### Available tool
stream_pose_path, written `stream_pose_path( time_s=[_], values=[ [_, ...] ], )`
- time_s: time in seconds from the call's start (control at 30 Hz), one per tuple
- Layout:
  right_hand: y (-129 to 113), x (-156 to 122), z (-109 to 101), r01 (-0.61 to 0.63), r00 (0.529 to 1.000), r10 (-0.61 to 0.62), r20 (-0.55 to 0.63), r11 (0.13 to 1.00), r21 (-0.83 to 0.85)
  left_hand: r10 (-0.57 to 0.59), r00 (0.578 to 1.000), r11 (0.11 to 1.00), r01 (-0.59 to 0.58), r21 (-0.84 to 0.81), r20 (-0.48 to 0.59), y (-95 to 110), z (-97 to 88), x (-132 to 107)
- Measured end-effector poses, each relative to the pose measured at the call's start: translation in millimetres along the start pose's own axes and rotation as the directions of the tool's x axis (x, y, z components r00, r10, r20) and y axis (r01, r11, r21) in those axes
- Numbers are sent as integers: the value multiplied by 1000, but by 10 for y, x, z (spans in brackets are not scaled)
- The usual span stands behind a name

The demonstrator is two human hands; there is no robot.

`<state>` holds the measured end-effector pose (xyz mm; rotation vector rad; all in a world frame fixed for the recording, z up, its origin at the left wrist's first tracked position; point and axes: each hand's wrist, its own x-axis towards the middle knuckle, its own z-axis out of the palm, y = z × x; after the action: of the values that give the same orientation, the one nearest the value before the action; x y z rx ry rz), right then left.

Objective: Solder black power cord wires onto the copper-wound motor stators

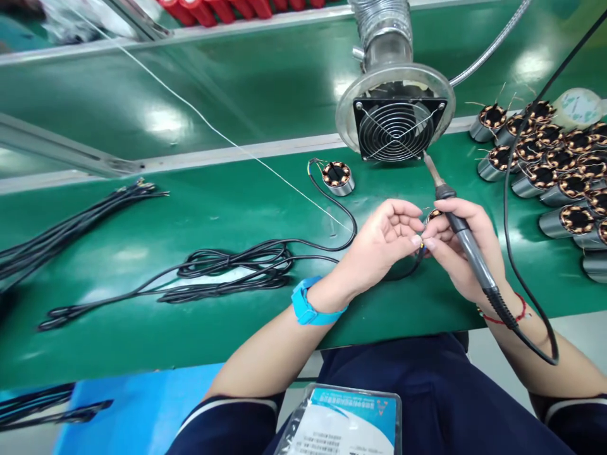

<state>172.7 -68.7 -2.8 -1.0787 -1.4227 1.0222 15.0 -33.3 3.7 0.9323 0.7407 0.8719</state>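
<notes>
My right hand [462, 243] is closed around a soldering iron [467, 243], whose tip points up toward the fan. The same hand's fingertips pinch at small wire ends. My left hand [382, 243], with a blue wrist strap [308, 303], has its fingers curled and pinches those wire ends at the end of a black cable [403, 272]. A small copper-wound stator [432, 215] shows just behind the fingers; who holds it I cannot tell.
A fume-extraction fan [396, 126] stands at the back. One stator [337, 177] with a black cable [237, 265] lies on the green bench [142, 253]. Several stators [554, 164] are piled at right. More black cables [71, 227] lie at left. A thin solder wire [213, 129] crosses diagonally.
</notes>
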Motion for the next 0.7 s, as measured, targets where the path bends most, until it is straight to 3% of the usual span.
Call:
stream_pose_path(
  time_s=[0.13,0.2,0.27,0.37,0.5,0.6,0.7],
  values=[
    [-26,-8,-3,119,991,-122,-54,992,-52,-137,976,952,82,294,172,146,-47,-50],
    [-35,-17,11,178,981,-183,-60,980,-88,-219,936,942,129,309,276,182,-55,-71],
    [-36,-27,28,209,972,-221,-76,968,-138,-251,924,951,179,252,288,192,-41,-82],
    [-21,-28,32,199,968,-222,-119,963,-182,-223,965,956,189,225,135,180,4,-60],
    [18,3,-55,96,985,-131,-112,956,-279,-92,995,937,96,336,-26,106,31,86],
    [71,-3,-162,32,975,-116,-188,917,-398,34,994,916,13,400,-109,-10,-7,254],
    [158,-86,-236,37,950,-169,-264,897,-441,90,980,903,-4,430,-179,-124,-57,374]
  ],
)
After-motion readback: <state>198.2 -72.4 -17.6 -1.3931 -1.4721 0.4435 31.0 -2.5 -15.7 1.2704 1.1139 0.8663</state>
